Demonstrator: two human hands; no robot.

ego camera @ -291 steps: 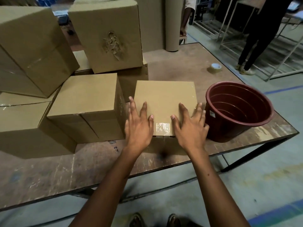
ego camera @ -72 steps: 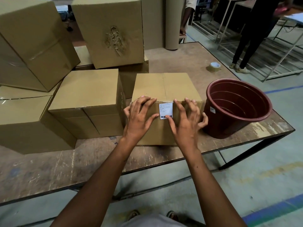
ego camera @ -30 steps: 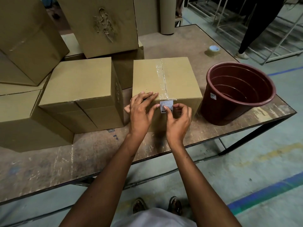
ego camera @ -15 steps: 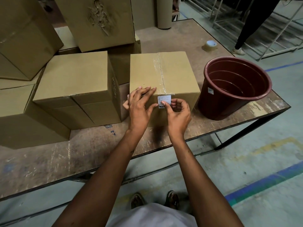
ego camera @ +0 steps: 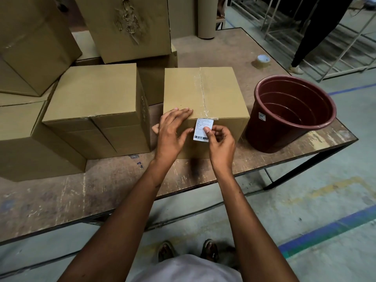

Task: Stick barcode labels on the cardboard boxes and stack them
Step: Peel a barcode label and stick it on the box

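Box [ego camera: 203, 92]: taped cardboard carton at the near edge of the table [ego camera: 61, 200], between a second carton [ego camera: 91, 94] on its left and a maroon bucket [ego camera: 291, 110] on its right; apart from both, though close to the carton.
Label [ego camera: 202, 130]: white barcode sticker on the near face of the box, just under the top edge, below the tape seam; it sits slightly tilted.
Left hand [ego camera: 173, 133]: fingers spread flat, draped over the top front edge of the box, bracing it; it grips nothing.
Right hand [ego camera: 220, 142]: fingers curled in, one fingertip [ego camera: 206, 129] pressing on the label's right side; whether it pinches the sticker's edge, I cannot tell.
Label handling: thin, limp paper, likely to crease or trap bubbles; best smoothed from the middle outward, not pulled at a corner.
Box handling: stiff corrugated walls, dry and not slippery; weight cannot be judged, since nothing shows the contents.
Where to hold: palms on two opposite side faces, or fingers under the bottom edges; the tape seam is no handhold.
Risk: gripping across the near face could scuff the fresh label.
Stack [ego camera: 126, 27]: more cartons piled behind and to the left, a likely place for this one.
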